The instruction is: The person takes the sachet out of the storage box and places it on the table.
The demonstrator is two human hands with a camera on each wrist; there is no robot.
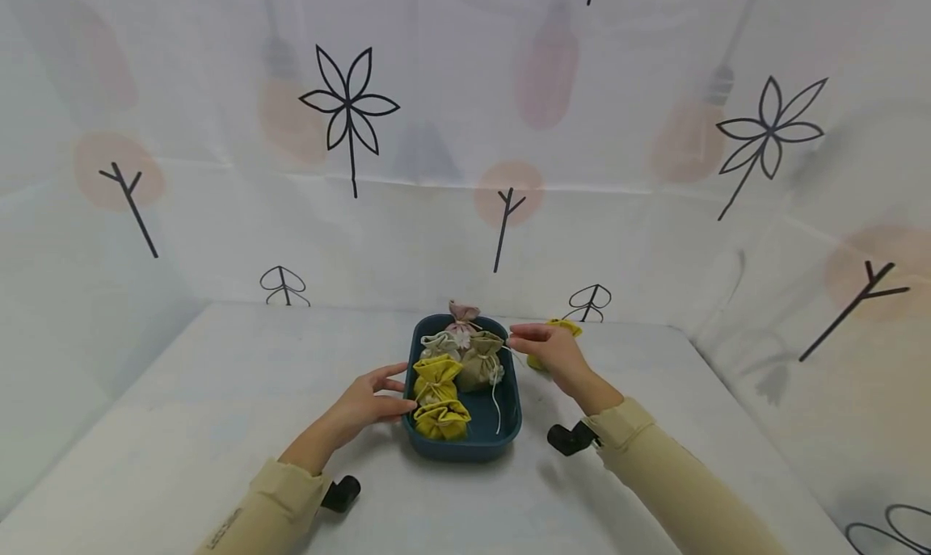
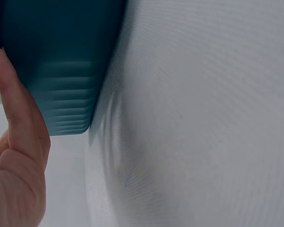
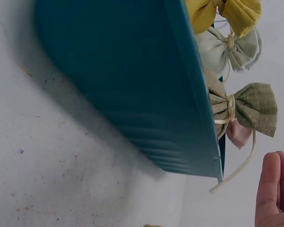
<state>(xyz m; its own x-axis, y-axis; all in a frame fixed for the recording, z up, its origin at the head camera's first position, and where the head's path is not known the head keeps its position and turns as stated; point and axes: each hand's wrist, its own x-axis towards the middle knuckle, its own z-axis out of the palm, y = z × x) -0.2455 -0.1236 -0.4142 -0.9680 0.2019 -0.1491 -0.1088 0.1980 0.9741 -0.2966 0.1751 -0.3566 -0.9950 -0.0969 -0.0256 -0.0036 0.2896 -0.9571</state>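
Observation:
A dark teal plastic basin [image 1: 465, 451] stands on the white table, holding several drawstring pouches. Two yellow pouches [image 1: 438, 377] sit along its left side. A pale grey-green pouch [image 1: 440, 343], a pink pouch [image 1: 463, 313] and an olive pouch [image 1: 480, 361] fill the far part. My left hand [image 1: 367, 400] rests at the basin's left side, thumb extended at the rim. My right hand [image 1: 553, 353] hovers by the far right rim, close to the olive pouch. In the right wrist view its straight fingers [image 3: 270, 182] are apart from that pouch, whose cord hangs over the rim.
Another yellow pouch [image 1: 564, 326] lies on the table behind my right hand, partly hidden by it. White cloth with printed flowers [image 1: 349, 103] hangs behind and beside the table [image 1: 240, 377]. Small coloured specks [image 3: 57, 220] mark the tabletop near the basin.

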